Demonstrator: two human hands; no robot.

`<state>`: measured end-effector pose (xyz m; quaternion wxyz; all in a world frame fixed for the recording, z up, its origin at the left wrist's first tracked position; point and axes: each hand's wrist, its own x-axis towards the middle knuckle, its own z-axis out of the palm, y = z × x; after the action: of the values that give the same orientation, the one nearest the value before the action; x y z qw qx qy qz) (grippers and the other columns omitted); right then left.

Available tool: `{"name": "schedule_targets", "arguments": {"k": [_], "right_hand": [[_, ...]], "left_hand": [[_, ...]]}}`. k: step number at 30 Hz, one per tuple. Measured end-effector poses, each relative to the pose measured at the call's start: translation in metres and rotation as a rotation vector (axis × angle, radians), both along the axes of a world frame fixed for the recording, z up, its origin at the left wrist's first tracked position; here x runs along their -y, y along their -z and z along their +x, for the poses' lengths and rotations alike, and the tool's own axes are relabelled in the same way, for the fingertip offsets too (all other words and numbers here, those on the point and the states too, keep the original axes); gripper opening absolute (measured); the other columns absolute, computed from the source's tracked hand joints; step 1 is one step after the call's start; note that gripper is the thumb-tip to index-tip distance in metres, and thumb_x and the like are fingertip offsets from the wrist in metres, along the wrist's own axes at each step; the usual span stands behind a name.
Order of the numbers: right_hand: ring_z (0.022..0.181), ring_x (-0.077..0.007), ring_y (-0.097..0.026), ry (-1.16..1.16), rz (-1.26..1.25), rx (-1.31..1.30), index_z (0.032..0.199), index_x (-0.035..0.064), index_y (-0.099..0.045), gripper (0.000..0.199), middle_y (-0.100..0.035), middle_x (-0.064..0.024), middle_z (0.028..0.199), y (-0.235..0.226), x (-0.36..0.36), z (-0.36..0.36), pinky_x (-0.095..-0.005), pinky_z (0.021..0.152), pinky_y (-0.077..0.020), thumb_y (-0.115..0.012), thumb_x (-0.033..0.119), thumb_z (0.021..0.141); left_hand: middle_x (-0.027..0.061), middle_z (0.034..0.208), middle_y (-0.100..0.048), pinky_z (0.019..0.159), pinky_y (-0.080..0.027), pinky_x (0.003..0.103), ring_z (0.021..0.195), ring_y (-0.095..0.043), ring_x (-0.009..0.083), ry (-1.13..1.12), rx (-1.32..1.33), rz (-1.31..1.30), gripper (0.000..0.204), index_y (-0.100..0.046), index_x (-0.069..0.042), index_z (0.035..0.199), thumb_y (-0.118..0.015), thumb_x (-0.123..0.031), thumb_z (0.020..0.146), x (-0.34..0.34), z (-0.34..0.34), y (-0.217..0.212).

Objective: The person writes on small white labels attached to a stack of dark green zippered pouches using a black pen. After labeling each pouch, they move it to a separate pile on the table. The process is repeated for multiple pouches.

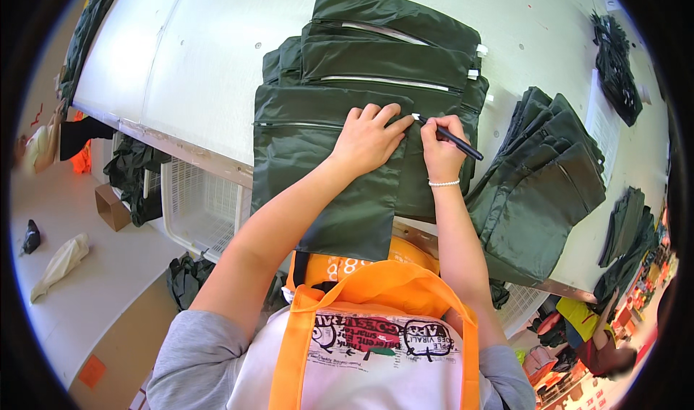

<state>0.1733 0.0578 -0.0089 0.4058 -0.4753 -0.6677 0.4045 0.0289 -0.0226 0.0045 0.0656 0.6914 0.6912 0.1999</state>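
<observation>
A dark green fabric panel [311, 182] with a zipper lies in front of me, its lower part hanging over the table's near edge. My left hand [369, 139] rests flat on it with the fingers spread, a fingertip beside a small white tag [416, 117]. In my right hand [443, 153] is a black marker pen [464, 145], gripped between thumb and fingers, its tip by the tag. Whether the tip touches the tag I cannot tell. Behind and under my hands lie more zippered green panels [390, 59] in a staggered stack, with white tags along their right edge.
Another fanned pile of green panels [542, 193] lies to the right on the white table [210, 56]. Dark bundles [616, 70] lie farther right. White plastic baskets [206, 200] stand below the near edge. Other people [603, 341] are at the lower right and far left.
</observation>
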Motion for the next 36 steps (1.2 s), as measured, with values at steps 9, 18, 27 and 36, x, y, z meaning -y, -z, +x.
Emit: {"name": "schedule_targets", "arguments": {"k": [9,18,27,36], "right_hand": [[0.051,-0.0099,-0.051,0.001,0.041,0.059,0.074,0.0008,-0.057,0.013,-0.057,-0.0056,0.059,-0.0005,0.0,-0.0029,-0.0247,0.051,-0.0437,-0.068,0.005,0.08],[0.051,-0.011,-0.052,-0.002,0.051,0.061,0.075,0.0017,-0.058,0.012,-0.057,-0.0066,0.059,-0.0023,-0.0011,-0.0042,-0.0252,0.051,-0.0445,-0.068,0.004,0.079],[0.05,-0.014,-0.055,-0.046,0.029,0.066,0.074,0.002,-0.057,0.013,-0.057,-0.0085,0.06,-0.0013,-0.0024,-0.0017,-0.0263,0.051,-0.045,-0.069,0.003,0.077],[0.053,-0.0126,-0.056,-0.022,0.051,0.073,0.075,0.0021,-0.058,0.01,-0.06,-0.0084,0.064,0.0004,-0.0015,0.0014,-0.0269,0.052,-0.0455,-0.068,0.003,0.079]], "left_hand": [[-0.0003,0.117,-0.055,0.077,-0.04,0.038,0.094,-0.052,0.0211,-0.01,0.014,-0.01,0.034,-0.062,-0.022,0.119,-0.064,-0.027,0.086,-0.002,-0.0014,0.0017],[-0.0001,0.116,-0.055,0.079,-0.041,0.038,0.094,-0.052,0.0224,-0.012,-0.004,-0.018,0.035,-0.063,-0.024,0.121,-0.064,-0.026,0.086,-0.004,0.0002,0.0014],[0.0002,0.118,-0.054,0.078,-0.041,0.038,0.094,-0.052,0.0222,-0.009,-0.011,-0.017,0.034,-0.063,-0.022,0.119,-0.064,-0.026,0.085,-0.0043,0.0007,0.0037],[0.0002,0.116,-0.054,0.077,-0.041,0.039,0.093,-0.052,0.0222,-0.011,-0.001,0.003,0.033,-0.063,-0.022,0.118,-0.064,-0.026,0.085,-0.0046,0.0014,0.0024]]}}
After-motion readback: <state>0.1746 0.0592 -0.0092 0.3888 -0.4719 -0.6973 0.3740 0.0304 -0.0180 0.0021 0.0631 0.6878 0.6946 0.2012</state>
